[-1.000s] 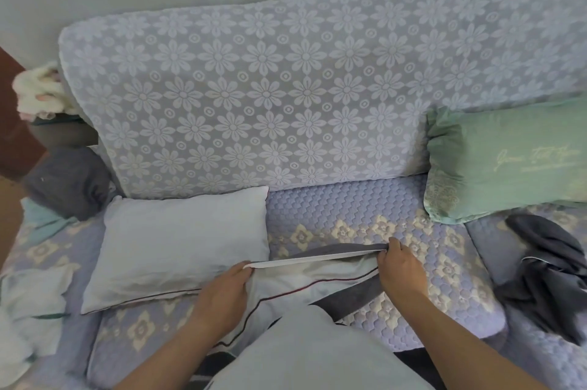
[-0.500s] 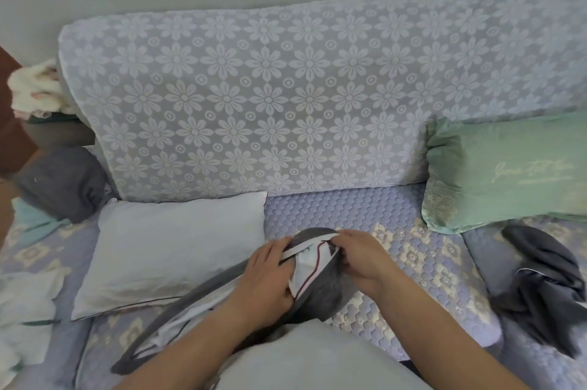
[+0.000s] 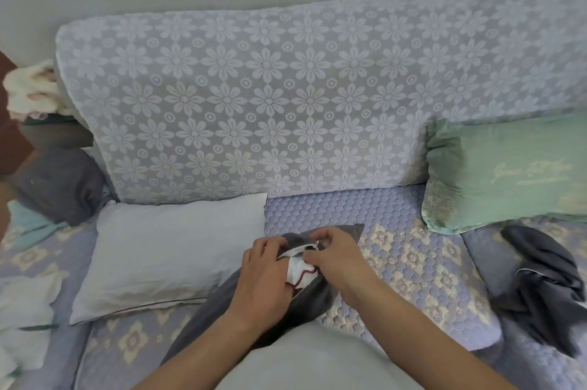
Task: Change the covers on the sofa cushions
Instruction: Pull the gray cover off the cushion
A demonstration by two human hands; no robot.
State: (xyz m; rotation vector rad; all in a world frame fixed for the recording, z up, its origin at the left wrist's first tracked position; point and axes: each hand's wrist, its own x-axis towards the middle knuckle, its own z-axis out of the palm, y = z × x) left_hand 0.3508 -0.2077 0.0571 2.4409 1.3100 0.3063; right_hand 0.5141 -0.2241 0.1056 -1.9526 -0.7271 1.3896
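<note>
Grey cushion cover (image 3: 305, 297) is bunched up on the sofa seat (image 3: 413, 265) right in front of the person, with both hands on its open end. Right hand (image 3: 338, 258) has fingers curled, pinching the cover's edge right by a small zipper pull (image 3: 316, 243). Left hand (image 3: 265, 275) grips the other side of the opening, fingers wrapped into the fabric. Between the two hands a bit of white lining with dark red piping (image 3: 301, 273) pokes out. Rest of the cover trails down toward the person's lap, partly under a plain grey cushion (image 3: 317, 361) at the bottom edge of the view.

Just left of the hands sits a white cushion (image 3: 171, 253), lying flat against the base of the sofa back (image 3: 254, 97), which has a lacy flower throw over it. Over on the right, a green cushion (image 3: 508, 173) with cursive lettering leans on the back, and below it a crumpled dark grey cloth (image 3: 546, 285) lies on the seat. Far left there's a dark grey bundle (image 3: 60, 183), some light teal fabric (image 3: 28, 224) and white cloth (image 3: 25, 319) piled around.
</note>
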